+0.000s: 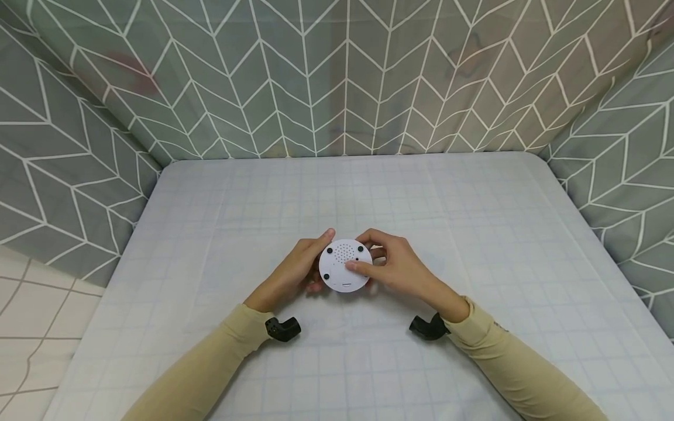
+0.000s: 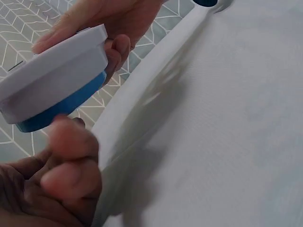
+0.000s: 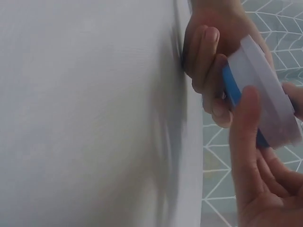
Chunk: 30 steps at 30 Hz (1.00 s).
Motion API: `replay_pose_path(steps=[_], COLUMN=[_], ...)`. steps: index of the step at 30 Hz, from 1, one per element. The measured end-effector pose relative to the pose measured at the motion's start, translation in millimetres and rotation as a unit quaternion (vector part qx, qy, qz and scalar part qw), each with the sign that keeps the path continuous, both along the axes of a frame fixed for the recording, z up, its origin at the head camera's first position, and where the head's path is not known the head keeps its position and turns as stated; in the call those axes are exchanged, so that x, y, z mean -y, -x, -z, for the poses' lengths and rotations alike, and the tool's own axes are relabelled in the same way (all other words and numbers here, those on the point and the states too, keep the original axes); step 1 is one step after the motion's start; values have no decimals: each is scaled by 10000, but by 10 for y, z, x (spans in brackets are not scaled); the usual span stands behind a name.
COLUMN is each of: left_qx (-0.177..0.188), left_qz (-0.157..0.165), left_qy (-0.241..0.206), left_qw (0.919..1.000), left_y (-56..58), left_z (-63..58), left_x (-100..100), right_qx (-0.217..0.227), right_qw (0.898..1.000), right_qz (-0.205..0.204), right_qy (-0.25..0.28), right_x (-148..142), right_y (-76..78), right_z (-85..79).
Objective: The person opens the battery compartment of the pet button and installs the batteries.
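A round white device with a cluster of small holes and black rubber feet is held above the table, its holed face turned up. Its opposite side is blue, seen in both wrist views. The right hand pinches the right edge, its thumb lying on the white face and its fingers around the rim. At the left edge, the left hand holds the device, thumb along the rim and curled fingers beside the blue side. What the blue side carries is hidden.
A pale gridded cloth covers the table. Patterned grey curtains hang behind and on both sides. Black wrist mounts sit at both cuffs. Tiled floor shows at the left.
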<state>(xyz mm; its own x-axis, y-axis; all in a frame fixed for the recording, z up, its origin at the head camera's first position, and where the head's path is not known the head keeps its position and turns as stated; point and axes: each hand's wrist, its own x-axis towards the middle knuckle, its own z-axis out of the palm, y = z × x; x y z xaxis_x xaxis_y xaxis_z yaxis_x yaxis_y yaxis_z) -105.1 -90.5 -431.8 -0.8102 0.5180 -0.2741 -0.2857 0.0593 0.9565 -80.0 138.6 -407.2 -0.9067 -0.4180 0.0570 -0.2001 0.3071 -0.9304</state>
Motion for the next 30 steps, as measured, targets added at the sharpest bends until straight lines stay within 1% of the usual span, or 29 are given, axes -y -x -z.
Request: replay_pose_path(steps=[3, 5, 8, 11, 13, 19, 23, 26, 30], left_qx=[1, -8, -46, -108, -135, -208, -319, -385, -484], left_qz=[312, 554, 879, 990, 959, 733, 665, 617, 499], left_qy=[-156, -248, -294, -315, -332, -475, -542, -488, -273], left_qw=[9994, 9982, 9957, 9945, 9947, 9960, 9958, 9962, 9972], left_y=[4, 11, 25, 29, 25, 12, 8, 6, 8], left_z=[-6, -10, -6, -2, -4, -14, -26, -43, -55], left_x=[5, 12, 20, 18, 11, -5, 3, 14, 25], right_qx=[-318, -725, -1376, -1821, -1986, -2299, -2430, -2354, -1982], right_qw=[9994, 9970, 9890, 9811, 9778, 9702, 9666, 9684, 9768], right_qz=[133, 259, 419, 416, 362, 303, 283, 260, 234], right_qy=[21, -100, -333, -500, -558, -708, -760, -783, -777], right_x=[8, 10, 14, 24, 34, 49, 45, 40, 24], right_y=[3, 5, 2, -3, -7, -18, -18, -12, -13], right_z=[17, 29, 34, 35, 36, 31, 23, 20, 12])
